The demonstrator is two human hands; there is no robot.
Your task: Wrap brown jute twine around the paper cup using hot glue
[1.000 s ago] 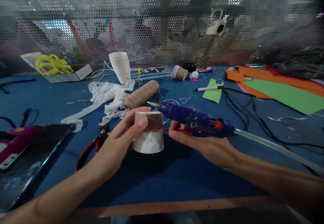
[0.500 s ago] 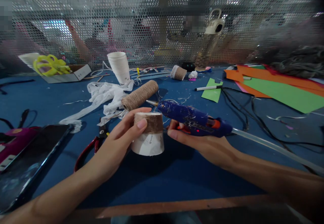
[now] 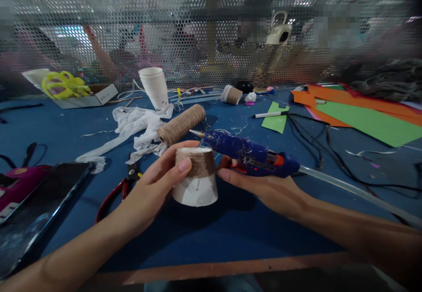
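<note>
Blue glue gun [image 3: 235,147] gripped in my right hand [image 3: 268,191], I hold a twine-banded white cup [image 3: 198,191] over the surface [image 3: 260,235] in my left hand [image 3: 163,175]; a slip could drop the nozzle [image 3: 197,133], apparently near the cup's top, onto those fingers [image 3: 184,165].

At the centre, some fingers of the left grip [image 3: 166,169] are hidden by the cup [image 3: 204,193], whose print [image 3: 198,184] is too small to be read. The red-handled tool [image 3: 132,173] is partly covered by the left forearm [image 3: 99,237]. The phone [image 3: 49,208] is cut off at lower left, the glue stick [image 3: 346,188] at right. At top, shapes [image 3: 99,54] behind the perforated screen [image 3: 184,28] are blurred.
</note>
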